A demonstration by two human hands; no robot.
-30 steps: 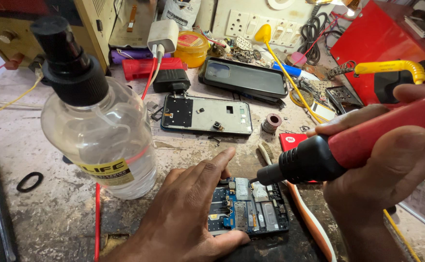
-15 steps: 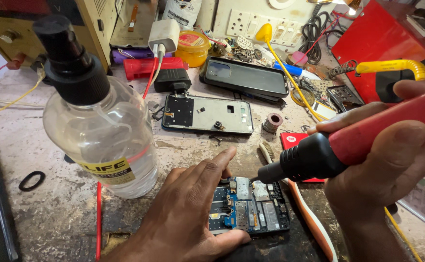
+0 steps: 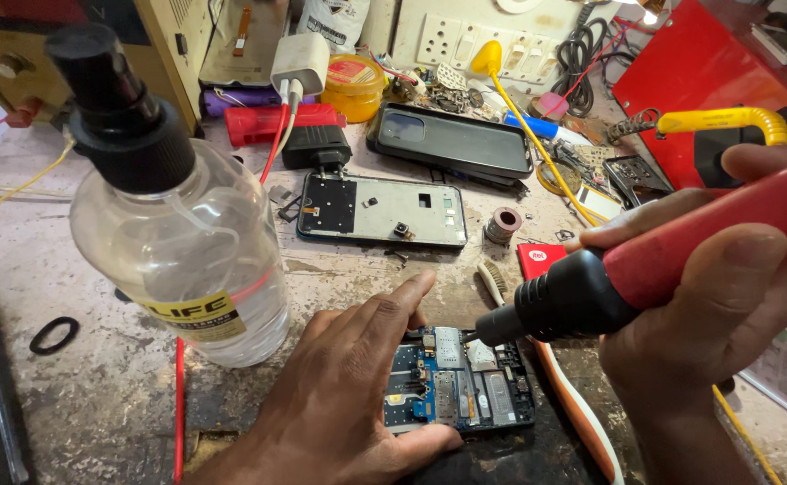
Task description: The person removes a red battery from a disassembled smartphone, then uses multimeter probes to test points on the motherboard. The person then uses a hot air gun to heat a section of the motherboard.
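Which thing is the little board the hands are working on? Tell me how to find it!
Start at the big clear bottle with the black top on the left of the bench. Look right, past the left hand, to the flat blue board covered in tiny silver squares. Unlike the phones farther back, it has no screen, and the red tool in the right hand points at it.

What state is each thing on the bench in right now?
circuit board: bare, flat, pinned by left hand.
soldering iron: in right hand, tip on the board.
spray bottle: upright, capped, partly filled with clear liquid.
phone frame: opened, lying flat.
dark phone: screen off, lying flat.
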